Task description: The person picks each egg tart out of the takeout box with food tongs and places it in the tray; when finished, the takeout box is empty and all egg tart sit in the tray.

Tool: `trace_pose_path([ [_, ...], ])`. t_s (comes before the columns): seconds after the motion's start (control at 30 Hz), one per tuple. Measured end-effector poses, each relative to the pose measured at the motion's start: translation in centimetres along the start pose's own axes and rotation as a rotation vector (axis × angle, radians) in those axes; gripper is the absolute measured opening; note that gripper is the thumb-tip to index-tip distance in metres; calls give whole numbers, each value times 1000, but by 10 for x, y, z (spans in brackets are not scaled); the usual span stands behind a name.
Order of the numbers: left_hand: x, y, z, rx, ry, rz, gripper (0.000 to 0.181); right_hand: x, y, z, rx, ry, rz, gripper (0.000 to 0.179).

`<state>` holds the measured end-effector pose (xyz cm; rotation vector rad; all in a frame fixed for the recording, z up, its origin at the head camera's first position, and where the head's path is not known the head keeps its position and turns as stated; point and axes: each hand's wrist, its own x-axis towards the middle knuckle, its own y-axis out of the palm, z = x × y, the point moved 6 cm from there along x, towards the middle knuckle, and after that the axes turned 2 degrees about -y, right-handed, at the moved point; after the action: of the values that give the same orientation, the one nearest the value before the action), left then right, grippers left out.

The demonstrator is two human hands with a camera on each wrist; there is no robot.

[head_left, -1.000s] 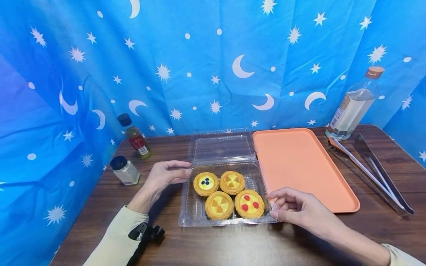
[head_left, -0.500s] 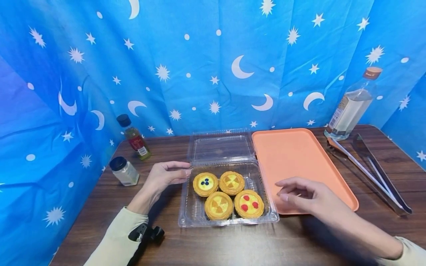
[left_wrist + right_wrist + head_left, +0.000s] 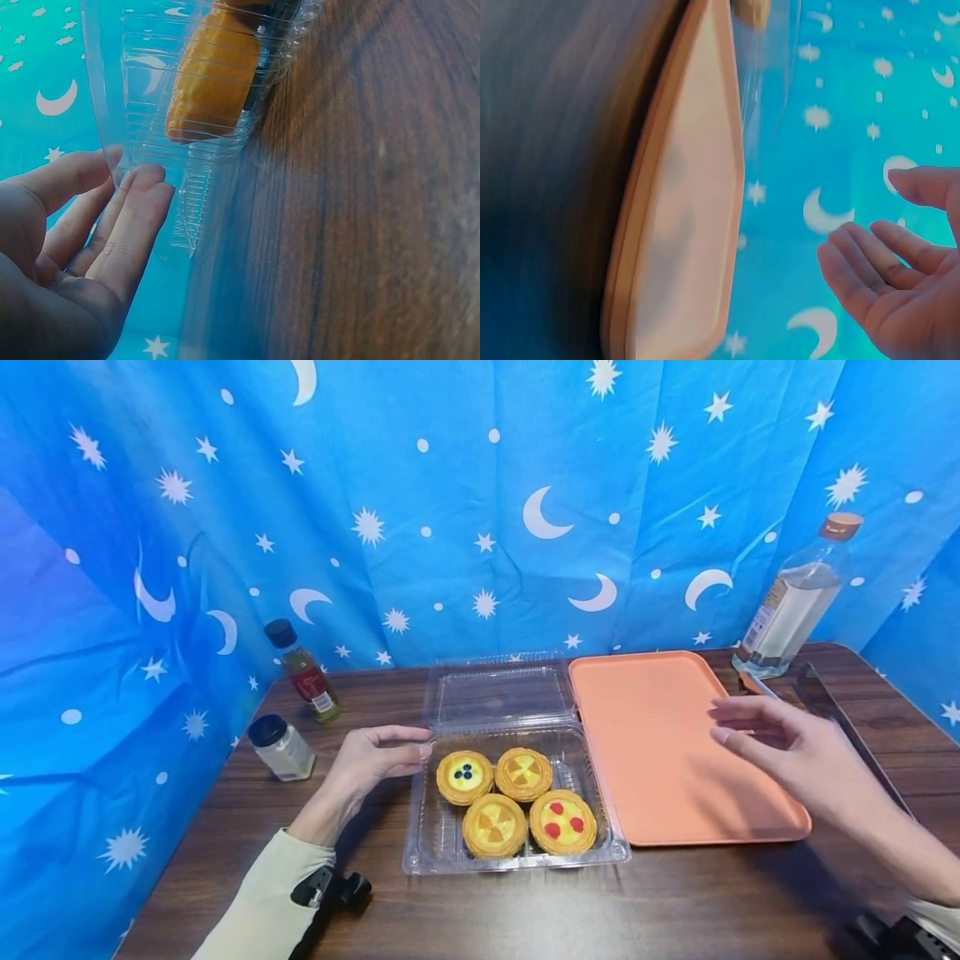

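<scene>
In the head view a clear plastic clamshell container (image 3: 567, 762) lies with its lid (image 3: 498, 693) folded back. Several egg tarts sit inside: one with blueberries (image 3: 465, 777), one with red berries (image 3: 562, 824), and others with orange wedges (image 3: 493, 828). My left hand (image 3: 375, 766) pinches the container's left rim, thumb on one side and fingers on the other, as the left wrist view shows with a tart (image 3: 210, 79) behind the plastic. My right hand (image 3: 798, 752) hovers over the right side of the orange tray (image 3: 645, 727), fingers loosely bent and holding nothing.
Metal tongs (image 3: 855, 739) lie right of the tray, partly hidden by my right hand. A tall clear bottle (image 3: 795, 610) stands behind them. At left are a small bottle with a red label (image 3: 307, 681) and a black-lidded jar (image 3: 283, 750). A patterned blue curtain (image 3: 480, 527) hangs behind.
My right hand has let go of the container's right edge and moved right and up across the tray, towards the tongs. My left hand stays at the left rim.
</scene>
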<state>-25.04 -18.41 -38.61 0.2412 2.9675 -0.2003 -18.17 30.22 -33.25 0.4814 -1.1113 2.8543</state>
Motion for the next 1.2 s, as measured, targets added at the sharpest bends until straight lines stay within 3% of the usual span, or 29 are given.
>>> trace_pose_path([
  [0.17,0,0,1,-10,1,-9,33,4,-18,-25,-109,65,-80,47],
  [0.6,1,-1,2,-6,5,-10,32,9,-48,-77,-315,268,-111,73],
  [0.87,1,-1,2,-17,4,-10,32,10,-54,-100,-390,314,-90,80],
  [1.2,1,0,2,-5,12,-8,35,6,-54,-127,-448,406,1,99],
])
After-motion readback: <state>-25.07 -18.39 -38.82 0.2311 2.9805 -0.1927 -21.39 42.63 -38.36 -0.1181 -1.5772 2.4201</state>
